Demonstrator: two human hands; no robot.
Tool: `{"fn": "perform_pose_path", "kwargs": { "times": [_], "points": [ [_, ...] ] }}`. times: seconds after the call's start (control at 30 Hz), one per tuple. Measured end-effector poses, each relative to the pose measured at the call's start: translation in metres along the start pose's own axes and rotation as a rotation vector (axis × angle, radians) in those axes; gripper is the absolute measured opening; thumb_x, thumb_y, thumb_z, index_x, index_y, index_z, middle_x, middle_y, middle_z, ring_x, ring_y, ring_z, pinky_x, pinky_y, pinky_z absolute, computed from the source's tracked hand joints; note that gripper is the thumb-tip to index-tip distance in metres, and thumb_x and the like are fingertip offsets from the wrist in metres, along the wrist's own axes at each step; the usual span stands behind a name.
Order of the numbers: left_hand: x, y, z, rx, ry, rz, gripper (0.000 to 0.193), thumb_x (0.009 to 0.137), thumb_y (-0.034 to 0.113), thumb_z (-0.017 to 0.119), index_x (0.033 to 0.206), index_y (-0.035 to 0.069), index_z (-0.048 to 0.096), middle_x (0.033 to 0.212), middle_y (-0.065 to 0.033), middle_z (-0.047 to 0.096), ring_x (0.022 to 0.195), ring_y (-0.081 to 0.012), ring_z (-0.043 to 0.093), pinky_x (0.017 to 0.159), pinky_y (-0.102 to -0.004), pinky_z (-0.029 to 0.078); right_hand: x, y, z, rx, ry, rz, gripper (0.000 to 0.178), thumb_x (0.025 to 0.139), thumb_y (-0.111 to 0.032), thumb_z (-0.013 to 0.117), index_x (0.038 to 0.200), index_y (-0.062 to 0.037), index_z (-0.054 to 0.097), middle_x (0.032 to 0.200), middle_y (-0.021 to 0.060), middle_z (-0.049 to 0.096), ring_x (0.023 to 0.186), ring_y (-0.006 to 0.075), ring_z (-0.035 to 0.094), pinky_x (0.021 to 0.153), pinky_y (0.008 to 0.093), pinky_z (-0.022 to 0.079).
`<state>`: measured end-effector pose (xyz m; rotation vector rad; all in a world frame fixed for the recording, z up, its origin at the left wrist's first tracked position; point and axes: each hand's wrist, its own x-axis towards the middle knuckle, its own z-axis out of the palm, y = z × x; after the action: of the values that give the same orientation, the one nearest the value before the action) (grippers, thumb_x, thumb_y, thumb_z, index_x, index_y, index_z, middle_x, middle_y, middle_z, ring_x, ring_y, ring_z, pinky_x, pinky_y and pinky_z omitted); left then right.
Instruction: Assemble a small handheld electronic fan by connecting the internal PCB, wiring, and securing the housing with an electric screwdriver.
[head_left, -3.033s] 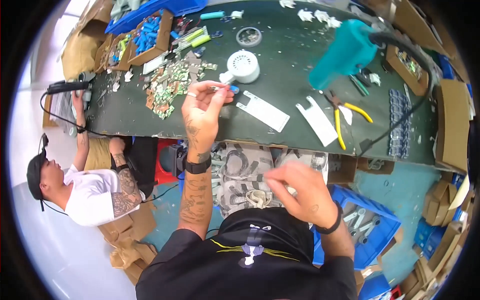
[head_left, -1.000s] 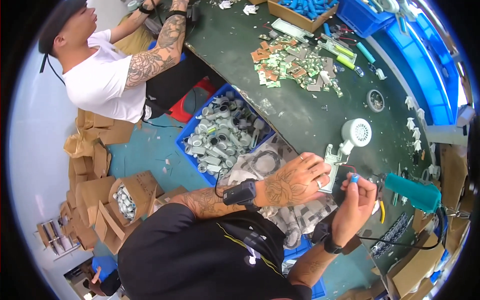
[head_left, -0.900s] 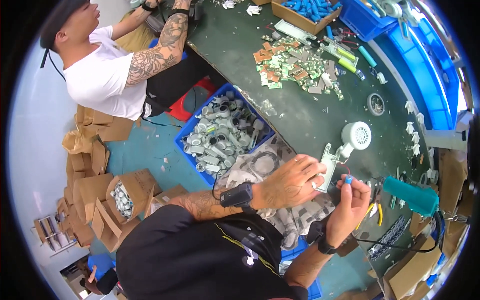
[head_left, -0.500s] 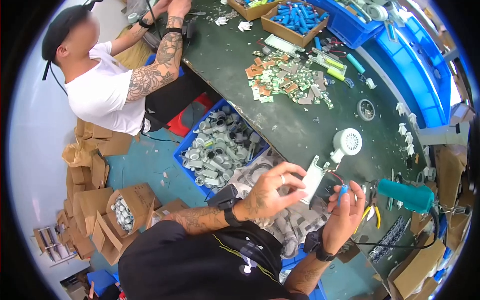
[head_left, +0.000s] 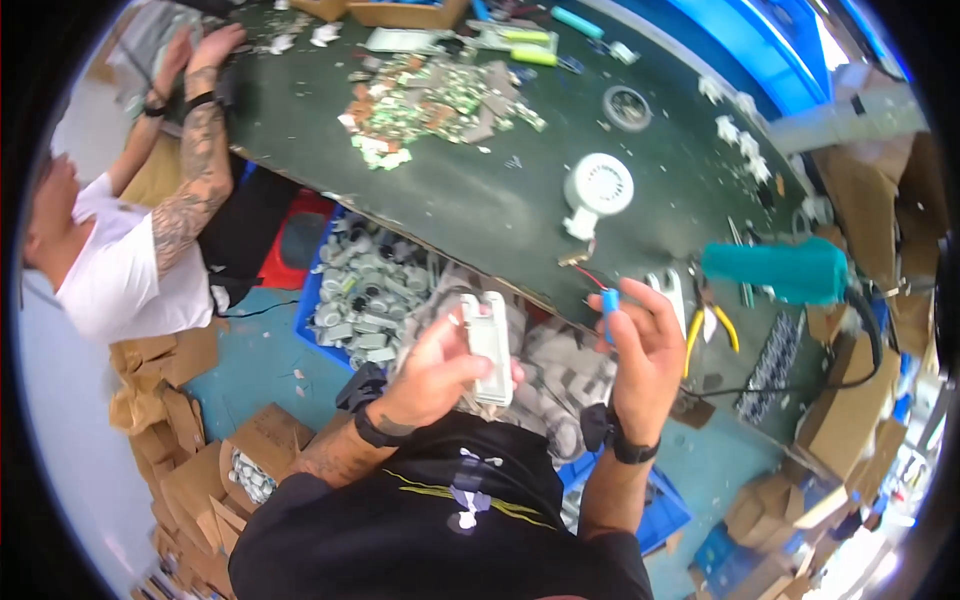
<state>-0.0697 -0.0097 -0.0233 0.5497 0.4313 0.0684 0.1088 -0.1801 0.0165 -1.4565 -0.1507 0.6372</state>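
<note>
In front of my body, my left hand [head_left: 440,365] is closed on a white plastic handle shell [head_left: 491,350], a long hollow piece. To its right, my right hand [head_left: 650,345] pinches a blue cylindrical battery [head_left: 609,312] between thumb and fingers at the table's edge. A red wire runs from beside the battery toward a small board [head_left: 575,258]. That board hangs by the neck of a round white fan head [head_left: 600,186], which lies on the dark green table [head_left: 470,225]. Another white plastic piece [head_left: 668,293] shows partly behind my right fingers.
Circuit boards [head_left: 430,105] lie heaped at the back. On the right are a teal cylindrical tool [head_left: 775,272] with a black cable and yellow-handled pliers [head_left: 712,325]. A blue crate of grey parts [head_left: 365,290] stands below the table. A co-worker's arm [head_left: 195,155] reaches over the far left.
My left hand has drawn a white shell back toward my body, away from the fan head. My right hand keeps hold of the battery. The whole view has shifted.
</note>
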Motion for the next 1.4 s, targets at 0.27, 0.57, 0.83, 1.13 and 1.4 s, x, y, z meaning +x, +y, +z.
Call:
{"fn": "perform_pose_path", "kwargs": {
  "times": [0.27, 0.57, 0.83, 1.13, 1.4],
  "points": [
    [0.022, -0.001, 0.042, 0.115, -0.073, -0.051, 0.054, 0.089, 0.007, 0.059, 0.141, 0.002, 0.046, 0.103, -0.0128, 0.063, 0.094, -0.0285, 0.072, 0.086, -0.0413, 0.059, -0.021, 0.006, 0.0, -0.107, -0.003, 0.013, 0.041, 0.096, 0.004, 0.073, 0.136, 0.0051, 0.062, 0.117, 0.0135, 0.073, 0.103, 0.0165, 0.071, 0.088, 0.0306, 0.061],
    [0.042, -0.026, 0.061, -0.194, 0.015, 0.066, 0.063, 0.114, 0.044, 0.036, 0.153, -0.005, 0.042, 0.122, -0.0117, 0.063, 0.114, -0.0242, 0.063, 0.104, -0.0418, 0.05, -0.04, 0.018, 0.004, -0.17, 0.141, -0.081, 0.035, 0.092, 0.006, 0.077, 0.126, 0.0039, 0.067, 0.108, 0.009, 0.068, 0.097, 0.0154, 0.07, 0.085, 0.0309, 0.06],
    [0.05, -0.029, 0.058, -0.267, -0.052, 0.131, 0.061, 0.114, 0.04, 0.036, 0.154, -0.005, 0.041, 0.133, -0.0153, 0.062, 0.132, -0.0341, 0.058, 0.116, -0.0491, 0.044, -0.044, 0.016, 0.019, -0.703, 0.131, -0.524, 0.035, 0.083, 0.001, 0.084, 0.117, -0.0014, 0.071, 0.103, 0.0124, 0.071, 0.082, 0.021, 0.068, 0.071, 0.0314, 0.056],
    [0.059, -0.026, 0.067, -0.144, 0.062, 0.22, 0.055, 0.115, 0.036, 0.037, 0.154, -0.003, 0.043, 0.137, -0.0167, 0.062, 0.133, -0.034, 0.058, 0.118, -0.0487, 0.044, -0.044, 0.014, 0.019, -0.723, 0.099, -0.492, 0.035, 0.083, -0.001, 0.085, 0.116, -0.0032, 0.072, 0.104, 0.0113, 0.071, 0.08, 0.0214, 0.067, 0.069, 0.0324, 0.055],
    [0.069, -0.027, 0.071, -0.098, 0.075, 0.233, 0.055, 0.116, 0.035, 0.035, 0.154, -0.004, 0.042, 0.139, -0.0176, 0.06, 0.133, -0.0331, 0.058, 0.118, -0.048, 0.043, -0.034, 0.018, 0.02, -0.813, 0.101, -0.555, 0.036, 0.081, -0.001, 0.085, 0.115, -0.0041, 0.073, 0.103, 0.0119, 0.07, 0.089, 0.0287, 0.066, 0.074, 0.0379, 0.054]
  ]
}}
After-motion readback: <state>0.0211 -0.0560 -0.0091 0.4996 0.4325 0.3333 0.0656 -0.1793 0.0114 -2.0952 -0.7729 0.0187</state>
